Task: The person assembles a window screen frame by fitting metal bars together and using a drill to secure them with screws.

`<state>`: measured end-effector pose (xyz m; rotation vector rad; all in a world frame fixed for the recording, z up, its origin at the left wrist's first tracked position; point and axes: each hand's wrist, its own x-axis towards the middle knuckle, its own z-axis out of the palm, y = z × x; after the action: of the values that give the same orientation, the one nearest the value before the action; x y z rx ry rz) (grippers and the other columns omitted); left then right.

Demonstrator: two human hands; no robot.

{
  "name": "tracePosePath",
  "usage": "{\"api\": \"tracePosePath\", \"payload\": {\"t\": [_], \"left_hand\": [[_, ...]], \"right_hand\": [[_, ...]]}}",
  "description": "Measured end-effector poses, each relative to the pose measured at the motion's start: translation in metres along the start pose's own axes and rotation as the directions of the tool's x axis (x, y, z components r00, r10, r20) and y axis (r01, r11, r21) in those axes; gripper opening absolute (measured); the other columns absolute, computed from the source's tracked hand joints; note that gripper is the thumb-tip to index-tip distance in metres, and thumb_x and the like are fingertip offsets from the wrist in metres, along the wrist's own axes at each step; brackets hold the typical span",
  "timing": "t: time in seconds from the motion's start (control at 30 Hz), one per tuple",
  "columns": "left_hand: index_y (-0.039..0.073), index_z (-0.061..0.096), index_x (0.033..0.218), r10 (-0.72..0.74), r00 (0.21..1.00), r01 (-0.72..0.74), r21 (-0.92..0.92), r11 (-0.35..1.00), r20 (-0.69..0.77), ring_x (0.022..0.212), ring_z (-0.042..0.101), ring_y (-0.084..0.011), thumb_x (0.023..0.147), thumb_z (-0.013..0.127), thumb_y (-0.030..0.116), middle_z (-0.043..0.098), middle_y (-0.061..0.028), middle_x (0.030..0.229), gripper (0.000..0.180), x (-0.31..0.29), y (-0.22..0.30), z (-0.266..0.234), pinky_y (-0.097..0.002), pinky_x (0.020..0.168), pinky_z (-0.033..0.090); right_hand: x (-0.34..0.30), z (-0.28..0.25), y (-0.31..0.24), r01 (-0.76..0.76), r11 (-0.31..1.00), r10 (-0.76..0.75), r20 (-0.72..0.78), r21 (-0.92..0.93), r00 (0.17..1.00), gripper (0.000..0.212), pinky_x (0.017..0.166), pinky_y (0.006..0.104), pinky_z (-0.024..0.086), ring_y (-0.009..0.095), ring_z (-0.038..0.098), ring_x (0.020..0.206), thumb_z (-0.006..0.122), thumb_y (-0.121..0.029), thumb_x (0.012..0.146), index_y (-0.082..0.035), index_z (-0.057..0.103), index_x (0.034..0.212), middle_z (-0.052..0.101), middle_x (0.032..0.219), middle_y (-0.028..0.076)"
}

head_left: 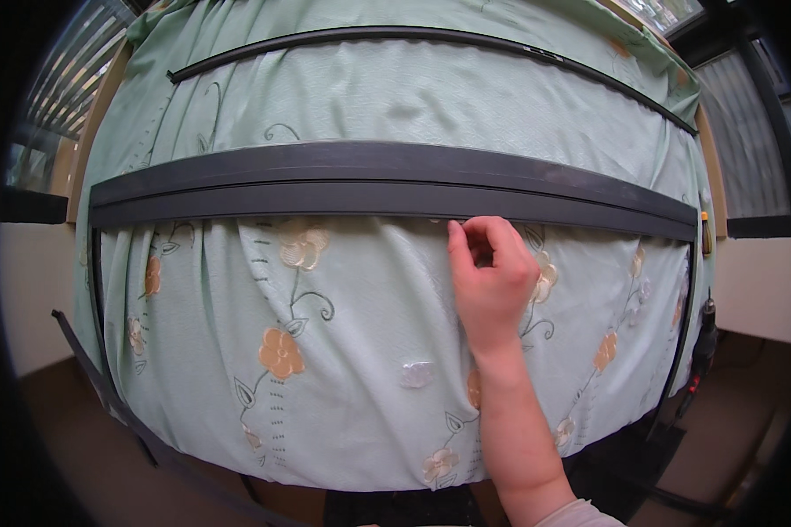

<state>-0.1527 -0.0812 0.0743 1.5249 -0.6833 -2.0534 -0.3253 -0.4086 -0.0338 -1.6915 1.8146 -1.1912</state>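
My right hand point(497, 272) reaches up from the lower edge to the near edge of a long dark grey panel point(387, 198). Its thumb and fingers are curled into a pinch against that edge; what they hold, if anything, is hidden. Just left of the thumb, a tiny pale bit point(437, 220) shows under the panel's edge. The panel spans the cloth from side to side, with a groove along its length. Thin dark rails, a left one point(99, 299) and a right one point(684, 329), run from its ends toward me. My left hand is out of view.
A pale green flowered cloth point(351, 290) covers the work surface in folds. Beyond the panel lies a thin black rail point(395, 35). A small clear plastic bag point(417, 374) rests nearer me. At right are a yellow-ended tool point(706, 233) and a black-and-red tool point(703, 347).
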Motion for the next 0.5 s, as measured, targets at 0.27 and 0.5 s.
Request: {"api": "tracePosePath", "payload": {"t": [0.27, 0.5], "left_hand": [[0.0, 0.069, 0.089, 0.0, 0.997, -0.011, -0.132, 0.991, -0.079, 0.078, 0.062, -0.0207, 0.085, 0.056, 0.008, 0.064, -0.0113, 0.084, 0.016, -0.029, 0.0, -0.006, -0.0314, 0.069, 0.048], [-0.001, 0.067, 0.092, 0.126, 0.987, -0.14, -0.155, 0.978, -0.099, 0.081, 0.064, -0.0185, 0.086, 0.057, 0.007, 0.066, -0.0105, 0.085, 0.014, -0.06, -0.001, -0.005, -0.0303, 0.073, 0.05]], "right_hand": [[0.072, -0.027, -0.04, 0.588, 0.772, -0.478, 0.39, -0.242, 0.787, 0.067, 0.09, 0.0392, 0.045, 0.032, 0.054, 0.107, 0.084, -0.019, 0.063, -0.004, 0.055, 0.121, 0.054, 0.117, 0.015], [0.1, -0.009, -0.064, 0.554, 0.828, -0.311, 0.751, -0.088, 0.583, 0.071, 0.094, 0.0406, 0.044, 0.033, 0.051, 0.107, 0.084, -0.025, 0.059, 0.001, 0.053, 0.117, 0.053, 0.112, 0.015]]}}
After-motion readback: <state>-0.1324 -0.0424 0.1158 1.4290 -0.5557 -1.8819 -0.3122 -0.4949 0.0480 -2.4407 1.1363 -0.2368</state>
